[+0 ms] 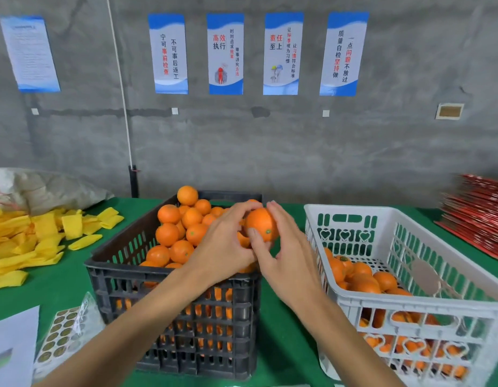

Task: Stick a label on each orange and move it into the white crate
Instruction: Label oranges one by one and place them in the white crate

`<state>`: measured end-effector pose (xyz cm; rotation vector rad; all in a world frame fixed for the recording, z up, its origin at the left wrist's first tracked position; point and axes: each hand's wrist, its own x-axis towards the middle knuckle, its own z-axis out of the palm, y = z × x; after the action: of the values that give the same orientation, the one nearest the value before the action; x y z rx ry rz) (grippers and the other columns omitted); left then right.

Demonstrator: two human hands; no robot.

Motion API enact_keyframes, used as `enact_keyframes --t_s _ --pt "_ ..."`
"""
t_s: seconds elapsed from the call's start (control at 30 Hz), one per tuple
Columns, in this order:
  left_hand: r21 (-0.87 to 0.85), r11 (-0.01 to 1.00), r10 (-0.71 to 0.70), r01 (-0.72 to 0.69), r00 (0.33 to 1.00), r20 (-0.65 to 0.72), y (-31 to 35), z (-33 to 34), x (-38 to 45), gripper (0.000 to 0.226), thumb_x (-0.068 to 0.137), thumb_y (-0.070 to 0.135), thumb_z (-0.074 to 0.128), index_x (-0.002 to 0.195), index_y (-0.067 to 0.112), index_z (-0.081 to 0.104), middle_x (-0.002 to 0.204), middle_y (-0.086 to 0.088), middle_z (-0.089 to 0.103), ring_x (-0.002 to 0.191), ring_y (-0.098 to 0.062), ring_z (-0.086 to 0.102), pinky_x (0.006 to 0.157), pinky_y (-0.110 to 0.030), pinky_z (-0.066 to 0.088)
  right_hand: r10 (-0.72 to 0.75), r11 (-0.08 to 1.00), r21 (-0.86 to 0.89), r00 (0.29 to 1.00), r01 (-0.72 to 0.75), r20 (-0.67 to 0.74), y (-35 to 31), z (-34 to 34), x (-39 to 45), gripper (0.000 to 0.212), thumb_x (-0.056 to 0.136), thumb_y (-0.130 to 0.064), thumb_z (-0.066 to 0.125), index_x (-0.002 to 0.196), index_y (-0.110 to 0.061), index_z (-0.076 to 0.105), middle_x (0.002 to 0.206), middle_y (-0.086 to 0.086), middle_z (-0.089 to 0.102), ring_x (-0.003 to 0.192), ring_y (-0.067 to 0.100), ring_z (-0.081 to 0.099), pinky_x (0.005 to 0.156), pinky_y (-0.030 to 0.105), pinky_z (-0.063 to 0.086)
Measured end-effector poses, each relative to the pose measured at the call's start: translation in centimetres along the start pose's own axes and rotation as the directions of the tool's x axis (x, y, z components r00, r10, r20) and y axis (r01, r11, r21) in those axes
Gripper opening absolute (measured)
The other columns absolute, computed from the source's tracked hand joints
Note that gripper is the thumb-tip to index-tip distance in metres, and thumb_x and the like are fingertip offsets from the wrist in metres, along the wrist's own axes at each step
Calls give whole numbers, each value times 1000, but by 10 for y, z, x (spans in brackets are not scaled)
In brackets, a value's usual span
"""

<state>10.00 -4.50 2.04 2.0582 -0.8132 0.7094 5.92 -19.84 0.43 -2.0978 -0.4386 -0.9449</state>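
Both my hands hold one orange (260,223) above the right rim of the black crate (169,277), which is piled with oranges (183,227). My left hand (228,244) curls round the orange from the left, fingers over its top. My right hand (284,247) grips it from the right, thumb pressed on its front near the green stem dot. The white crate (426,311) stands to the right, partly filled with oranges (365,277). A sheet of round labels (60,336) lies at the lower left on the green table.
Yellow foam sleeves (32,241) are heaped at the left beside a grey sack (41,185). A stack of red cartons (476,216) sits at the far right. A white paper (10,347) lies at the bottom left. A concrete wall with posters runs behind.
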Motion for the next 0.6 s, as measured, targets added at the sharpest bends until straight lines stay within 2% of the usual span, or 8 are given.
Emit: enact_keyframes --t_s 0.13,0.2,0.27,0.33,0.4,0.5,0.53,0.6 --pt "32 991 131 -128 985 -115 34 36 -39 80 82 32 86 150 14 48 149 6 51 138 -8 48 110 -24 44 -17 979 198 983 54 -180 13 -21 -34 57 93 -39 73 144 -23 53 142 -10 53 131 15 54 100 37 54" --pt "53 989 146 -142 985 -97 36 55 -61 82 83 32 86 152 13 45 152 5 49 142 -7 45 114 -21 38 -52 984 155 971 90 -233 25 -24 -56 59 90 -44 75 140 -17 57 138 -6 56 128 17 56 98 36 54" --pt "69 991 113 -111 993 -20 31 72 -84 82 84 28 86 153 18 42 152 11 44 143 -6 42 115 -19 36 -74 991 94 974 96 -213 38 -22 -82 61 91 -47 73 138 -12 59 137 -3 58 128 18 56 99 36 53" --pt "68 994 78 -80 996 41 22 87 -108 83 83 20 86 153 17 42 150 11 43 141 -9 43 113 -21 40 -42 995 83 990 54 -138 52 -18 -109 64 91 -52 71 139 -13 59 139 -3 58 129 17 55 102 34 51" --pt "81 996 25 -33 995 98 11 98 -137 81 82 15 85 151 18 42 151 8 44 136 -13 47 105 -27 49 41 990 139 999 -40 -4 68 -13 -137 63 89 -54 71 140 -19 58 139 -8 58 129 13 56 103 25 49" --pt "94 993 -91 74 977 195 -9 109 -186 75 91 32 77 152 30 32 154 15 33 126 -15 55 91 -32 56 285 877 331 932 -347 223 96 -7 -177 40 98 -46 64 136 -33 59 127 -17 68 118 10 65 96 29 56" --pt "103 987 -145 125 966 213 -16 111 -201 74 93 40 74 151 37 29 154 22 30 124 -11 55 90 -33 56 339 843 333 898 -422 279 105 -5 -187 32 103 -42 57 134 -34 60 121 -16 71 113 9 68 95 34 57" --pt "88 965 -263 249 940 220 -28 113 -224 75 92 50 72 150 50 25 153 36 24 122 3 50 92 -27 54 352 865 222 858 -451 374 118 3 -205 28 108 -36 48 131 -33 64 109 -12 75 95 9 71 86 39 58"
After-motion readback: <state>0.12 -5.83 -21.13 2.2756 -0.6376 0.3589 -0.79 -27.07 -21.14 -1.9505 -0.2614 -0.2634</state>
